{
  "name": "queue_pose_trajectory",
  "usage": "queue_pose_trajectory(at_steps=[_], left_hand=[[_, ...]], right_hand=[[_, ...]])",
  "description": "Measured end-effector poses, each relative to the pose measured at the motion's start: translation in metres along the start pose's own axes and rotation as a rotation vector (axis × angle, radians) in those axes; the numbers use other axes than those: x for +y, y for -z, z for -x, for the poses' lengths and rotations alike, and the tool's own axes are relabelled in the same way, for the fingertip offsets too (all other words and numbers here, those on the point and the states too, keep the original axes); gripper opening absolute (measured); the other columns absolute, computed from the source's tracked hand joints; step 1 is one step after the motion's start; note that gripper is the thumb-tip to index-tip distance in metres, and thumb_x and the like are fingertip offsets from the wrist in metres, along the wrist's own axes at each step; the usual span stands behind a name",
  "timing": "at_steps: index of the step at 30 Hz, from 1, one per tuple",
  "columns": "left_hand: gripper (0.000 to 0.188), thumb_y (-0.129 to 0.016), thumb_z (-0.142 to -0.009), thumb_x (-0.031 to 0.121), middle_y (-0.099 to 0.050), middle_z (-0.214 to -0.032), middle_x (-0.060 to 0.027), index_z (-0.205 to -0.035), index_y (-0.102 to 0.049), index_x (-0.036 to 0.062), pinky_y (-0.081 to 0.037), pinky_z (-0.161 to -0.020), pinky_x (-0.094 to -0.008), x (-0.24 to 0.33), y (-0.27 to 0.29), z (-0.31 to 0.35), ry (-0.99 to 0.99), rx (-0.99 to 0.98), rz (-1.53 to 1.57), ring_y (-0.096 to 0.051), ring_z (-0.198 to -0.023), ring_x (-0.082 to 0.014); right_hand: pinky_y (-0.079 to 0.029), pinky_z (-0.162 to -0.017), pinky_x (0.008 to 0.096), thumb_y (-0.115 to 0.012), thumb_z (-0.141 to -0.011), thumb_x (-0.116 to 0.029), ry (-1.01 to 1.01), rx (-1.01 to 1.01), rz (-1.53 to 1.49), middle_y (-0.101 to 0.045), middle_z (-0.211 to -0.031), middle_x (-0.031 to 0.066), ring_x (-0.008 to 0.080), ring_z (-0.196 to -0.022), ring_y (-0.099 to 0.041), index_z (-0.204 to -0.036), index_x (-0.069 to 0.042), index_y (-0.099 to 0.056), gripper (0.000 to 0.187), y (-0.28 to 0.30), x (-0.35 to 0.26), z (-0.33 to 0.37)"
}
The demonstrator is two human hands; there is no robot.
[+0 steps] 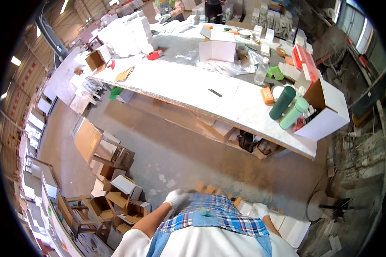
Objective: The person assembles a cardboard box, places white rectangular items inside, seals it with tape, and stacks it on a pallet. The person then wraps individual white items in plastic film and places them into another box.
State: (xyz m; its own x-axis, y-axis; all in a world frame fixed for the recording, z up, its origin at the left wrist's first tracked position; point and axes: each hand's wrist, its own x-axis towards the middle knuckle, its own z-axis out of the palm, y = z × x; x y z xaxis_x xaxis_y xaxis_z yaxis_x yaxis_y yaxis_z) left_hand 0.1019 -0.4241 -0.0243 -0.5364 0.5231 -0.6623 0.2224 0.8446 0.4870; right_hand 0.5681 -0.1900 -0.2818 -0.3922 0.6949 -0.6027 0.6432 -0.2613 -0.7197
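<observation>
Fingers [184, 195], 2 gloved hands [174, 198] | 1 plaid apron [214, 220] between | 2 green bottles [283, 103]

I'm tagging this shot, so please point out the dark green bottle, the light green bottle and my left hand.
Dark green bottle [282, 103]: head view, middle of its side.
Light green bottle [293, 114]: head view, middle of its side.
Left hand [176, 198]: head view, its gloved back.

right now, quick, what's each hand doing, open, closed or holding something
Left hand: blurred in its white glove; open or closed cannot be told.
Right hand: gloved, by the flat white pieces; grip cannot be told.
</observation>
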Motion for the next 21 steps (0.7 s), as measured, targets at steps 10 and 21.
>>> queue_pose_trajectory(at_steps=[10, 21], left_hand=[[0.066, -0.065, -0.081, 0.061, -0.075, -0.107, -0.0267, -0.105, -0.078, 0.0009, -0.054, -0.096, -0.0435, -0.116, 0.013, -0.087, 0.283, 0.155, -0.012, -0.071, -0.109, -0.0386], [0.058, -0.068, -0.087, 0.048, -0.073, -0.116, -0.0274, -0.118, -0.074, -0.0001, -0.052, -0.101, -0.0443, -0.221, 0.155, -0.351, 0.023, 0.392, -0.013, -0.069, -0.115, -0.0412]], right_hand=[[-0.052, -0.068, 0.0285, -0.068, -0.098, -0.029, 0.343, -0.137, -0.093, -0.074, -0.084, 0.0068, 0.0123, -0.073, -0.066, -0.107, -0.004, -0.076, 0.028, -0.012, -0.437, 0.003], [-0.048, -0.053, 0.0338, -0.073, -0.081, -0.021, 1.942, -0.088, 0.225, -0.061, -0.069, -0.0027, 0.0191, -0.059, -0.062, -0.11, -0.021, -0.073, 0.029, -0.152, -0.743, 0.03]])
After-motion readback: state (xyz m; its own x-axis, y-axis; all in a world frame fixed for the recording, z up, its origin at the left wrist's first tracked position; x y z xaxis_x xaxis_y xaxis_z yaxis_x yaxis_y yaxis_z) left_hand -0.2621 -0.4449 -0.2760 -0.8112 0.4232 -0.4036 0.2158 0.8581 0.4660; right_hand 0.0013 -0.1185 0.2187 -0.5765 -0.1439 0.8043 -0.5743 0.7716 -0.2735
